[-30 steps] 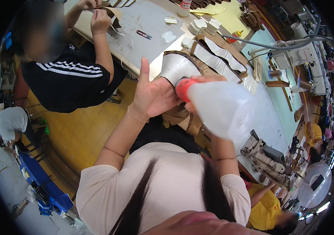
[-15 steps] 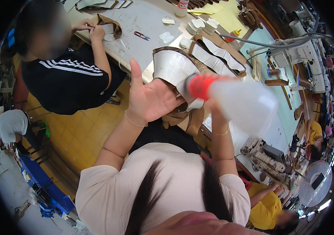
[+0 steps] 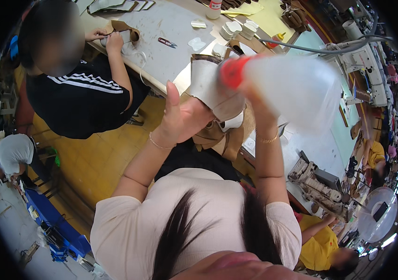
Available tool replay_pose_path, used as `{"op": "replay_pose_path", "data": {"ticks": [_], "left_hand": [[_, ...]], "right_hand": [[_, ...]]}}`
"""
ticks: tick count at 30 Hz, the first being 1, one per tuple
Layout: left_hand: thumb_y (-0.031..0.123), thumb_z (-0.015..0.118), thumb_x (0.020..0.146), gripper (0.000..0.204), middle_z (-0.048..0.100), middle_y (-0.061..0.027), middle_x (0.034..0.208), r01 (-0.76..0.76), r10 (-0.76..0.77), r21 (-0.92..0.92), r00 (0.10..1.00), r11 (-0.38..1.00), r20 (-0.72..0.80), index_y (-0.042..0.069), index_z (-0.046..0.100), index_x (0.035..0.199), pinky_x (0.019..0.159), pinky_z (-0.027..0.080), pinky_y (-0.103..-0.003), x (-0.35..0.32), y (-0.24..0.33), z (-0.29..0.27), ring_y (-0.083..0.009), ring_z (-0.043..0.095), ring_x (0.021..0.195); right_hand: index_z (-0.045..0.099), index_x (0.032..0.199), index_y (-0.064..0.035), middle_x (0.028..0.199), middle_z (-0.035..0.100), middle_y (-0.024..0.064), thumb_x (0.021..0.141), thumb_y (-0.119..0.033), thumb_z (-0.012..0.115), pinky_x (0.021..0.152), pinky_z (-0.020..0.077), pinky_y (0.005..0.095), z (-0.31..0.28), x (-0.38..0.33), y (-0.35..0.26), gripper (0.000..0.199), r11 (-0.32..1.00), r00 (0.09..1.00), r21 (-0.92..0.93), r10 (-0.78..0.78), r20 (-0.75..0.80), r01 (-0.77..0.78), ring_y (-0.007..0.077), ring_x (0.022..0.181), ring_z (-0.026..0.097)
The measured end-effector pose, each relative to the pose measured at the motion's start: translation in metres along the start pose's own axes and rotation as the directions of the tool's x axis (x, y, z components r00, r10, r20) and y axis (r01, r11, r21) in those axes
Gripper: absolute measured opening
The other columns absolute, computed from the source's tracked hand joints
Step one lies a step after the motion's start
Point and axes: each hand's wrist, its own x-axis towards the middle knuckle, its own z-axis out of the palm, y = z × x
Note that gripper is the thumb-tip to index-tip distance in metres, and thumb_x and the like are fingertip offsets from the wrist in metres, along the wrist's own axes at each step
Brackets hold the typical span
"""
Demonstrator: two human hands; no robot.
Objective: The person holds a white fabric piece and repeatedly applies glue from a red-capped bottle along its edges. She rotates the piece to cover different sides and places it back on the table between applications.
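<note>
My right hand (image 3: 258, 100) grips a translucent white squeeze bottle (image 3: 297, 86) with a red cap. The bottle lies tilted almost sideways, its capped end to the left and blurred by motion. That end is at a curved piece with a white face (image 3: 208, 85) and a brown edge; whether it touches, I cannot tell. Under the piece is my left hand (image 3: 182, 119), palm up, thumb stretched away and fingers flat, their tips hidden beneath it. Brown folded pieces (image 3: 229, 142) hang below.
A co-worker (image 3: 80, 95) at the left handles a brown strip (image 3: 126, 35). On the table (image 3: 150, 23) lie red-handled thread snips (image 3: 167, 42), stacked white shapes (image 3: 230, 30) and a small yellow-tipped bottle (image 3: 276, 40). Sewing machines (image 3: 365, 70) stand at the right, with a cable (image 3: 320, 51) crossing nearby.
The curved piece has tilted and shifted slightly right. My right hand has moved up with the bottle, whose cap now lies over the piece. My left hand has shifted a little right.
</note>
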Motion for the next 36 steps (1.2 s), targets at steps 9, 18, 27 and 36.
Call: {"op": "replay_pose_path", "data": {"ticks": [9, 18, 27, 36], "left_hand": [[0.072, 0.032, 0.080, 0.094, 0.025, -0.0161, 0.144, -0.061, -0.036, -0.357, 0.965, 0.932, -0.259, 0.001, 0.017, 0.140, 0.107, 0.022, -0.046, -0.021, -0.003, -0.018, -0.0293, 0.028, 0.131], [0.066, 0.040, 0.080, 0.090, 0.029, -0.0165, 0.141, -0.071, -0.023, -0.353, 0.967, 0.933, -0.253, 0.000, 0.023, 0.138, 0.106, 0.023, -0.048, -0.022, -0.003, -0.019, -0.0312, 0.030, 0.129], [0.059, 0.042, 0.082, 0.080, 0.037, -0.0145, 0.137, -0.069, -0.005, -0.466, 0.988, 0.882, -0.157, 0.002, 0.028, 0.137, 0.104, 0.028, -0.046, -0.023, 0.001, -0.022, -0.0298, 0.038, 0.125], [0.054, 0.044, 0.083, 0.076, 0.037, -0.0147, 0.137, -0.128, 0.043, -0.286, 0.957, 0.949, -0.286, 0.000, 0.030, 0.135, 0.105, 0.026, -0.046, -0.029, -0.022, -0.024, -0.0300, 0.036, 0.126]], "right_hand": [[0.056, 0.104, 0.0053, 0.100, 0.061, 0.0140, 0.073, -0.027, 0.075, 0.084, 0.0471, 0.0347, -0.016, 0.003, -0.026, 0.049, 0.980, 0.964, -0.161, -0.152, -0.218, 0.118, 0.0233, 0.094, 0.059], [0.055, 0.104, 0.0008, 0.096, 0.061, 0.0107, 0.061, -0.029, 0.084, 0.080, 0.0507, 0.0323, -0.013, -0.030, -0.013, 0.060, 0.996, 0.988, -0.033, 0.081, -0.129, -0.086, 0.0201, 0.092, 0.059], [0.046, 0.117, 0.0031, 0.115, 0.053, 0.0153, 0.070, -0.030, 0.078, 0.085, 0.0477, 0.0344, -0.020, -0.029, -0.008, 0.066, 0.999, 0.994, -0.039, -0.001, -0.107, -0.004, 0.0226, 0.096, 0.058], [0.057, 0.105, -0.0003, 0.097, 0.060, 0.0094, 0.068, -0.022, 0.080, 0.075, 0.0515, 0.0298, -0.008, -0.038, -0.010, 0.048, 0.972, 0.991, -0.204, -0.105, 0.080, 0.119, 0.0193, 0.087, 0.060]]}}
